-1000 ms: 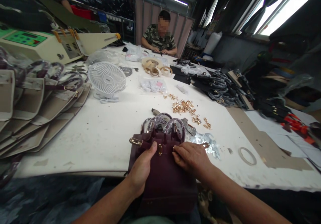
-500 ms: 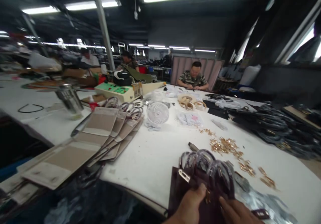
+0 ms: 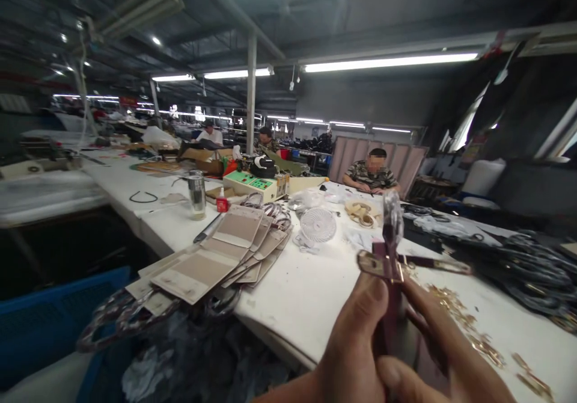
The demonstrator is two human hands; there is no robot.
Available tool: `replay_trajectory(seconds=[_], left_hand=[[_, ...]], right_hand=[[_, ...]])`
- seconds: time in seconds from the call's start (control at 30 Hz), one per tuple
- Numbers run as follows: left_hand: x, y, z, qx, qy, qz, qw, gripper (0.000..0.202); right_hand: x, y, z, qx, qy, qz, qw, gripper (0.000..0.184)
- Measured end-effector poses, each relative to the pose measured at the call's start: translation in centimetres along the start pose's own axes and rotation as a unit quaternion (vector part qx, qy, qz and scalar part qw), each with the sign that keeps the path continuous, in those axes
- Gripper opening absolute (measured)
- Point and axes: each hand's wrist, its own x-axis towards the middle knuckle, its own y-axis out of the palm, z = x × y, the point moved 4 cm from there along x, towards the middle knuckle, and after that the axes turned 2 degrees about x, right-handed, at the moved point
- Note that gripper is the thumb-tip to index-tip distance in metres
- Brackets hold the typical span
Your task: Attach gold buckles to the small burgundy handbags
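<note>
Between my hands stands a maroon handbag (image 3: 393, 307), turned edge-on toward me. Clear plastic wraps its handle (image 3: 393, 216), which points upward. Gold metal fittings (image 3: 393, 269) show near its top, and straps with metal ends stick out to both sides. My left hand (image 3: 354, 331) is closed on the left side of the handbag, its thumb just below the fittings. On the right side, my right hand (image 3: 455, 349) grips it with bent fingers. The lower part of the handbag is hidden by my hands. Loose gold hardware (image 3: 478, 337) lies on the table beyond my right hand.
Flat beige pieces (image 3: 225, 249) are stacked at the table's left edge. A white fan (image 3: 318, 225), a metal cup (image 3: 197, 193) and a green-topped machine (image 3: 255, 181) stand further back. Black bags (image 3: 523, 270) pile up at right. A co-worker (image 3: 372, 171) sits across the table.
The handbag has been raised off the table and turned from showing its broad face to edge-on. Both hands moved up with it. The view has swung left.
</note>
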Motion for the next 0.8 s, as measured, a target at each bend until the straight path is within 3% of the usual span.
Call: replay_trajectory(seconds=[0.1,0.17,0.2,0.23,0.3,0.33,0.37,0.43,0.47,0.53,0.6,0.7,0.8], left_hand=[[-1.5,1.4,-4.4,0.055,0.068,0.011,0.996,0.079],[-2.5,-0.1,-7.2,0.181,0.140,-0.024,0.973,0.073],[-3.1,-1.5,-8.7,0.265,0.196,-0.067,0.942,0.066],[-3.8,-3.2,-10.3,0.347,0.257,-0.129,0.893,0.061],[-5.5,-7.0,-13.3,0.462,0.350,-0.263,0.771,0.073],[-6.3,-9.0,-14.5,0.484,0.357,-0.315,0.734,0.084],[-6.9,-11.0,-15.5,0.482,0.336,-0.349,0.730,0.091],[-7.6,-14.3,-17.0,0.419,0.226,-0.355,0.804,0.083],[-8.0,-15.3,-17.8,0.385,0.170,-0.346,0.839,0.079],[-8.7,-15.7,-20.1,0.362,0.108,-0.337,0.863,0.075],[-8.9,-15.2,-23.7,0.410,0.102,-0.340,0.840,0.077],[-7.5,-15.6,-29.7,0.524,0.099,-0.358,0.767,0.073],[-3.9,-20.0,-33.5,0.609,0.034,-0.324,0.723,0.072]], right_hand=[[4.1,0.2,4.3,0.138,0.051,0.014,0.989,0.068],[6.4,0.7,5.7,0.256,0.102,0.034,0.961,0.053],[7.4,1.2,6.0,0.315,0.132,0.036,0.939,0.049],[8.2,1.9,6.0,0.369,0.160,0.036,0.915,0.048],[9.6,3.7,5.9,0.452,0.197,0.022,0.870,0.051],[10.2,4.8,6.0,0.481,0.206,0.019,0.852,0.053],[10.6,6.0,6.1,0.501,0.212,0.020,0.839,0.055],[11.4,8.6,6.8,0.529,0.215,0.033,0.820,0.057],[11.8,10.0,7.3,0.543,0.214,0.045,0.811,0.057],[12.9,12.7,8.5,0.580,0.197,0.082,0.786,0.054],[14.3,15.2,9.4,0.616,0.167,0.128,0.759,0.049],[15.7,18.4,8.7,0.618,0.178,0.173,0.746,0.055],[14.8,20.6,5.6,0.563,0.233,0.187,0.770,0.065]])
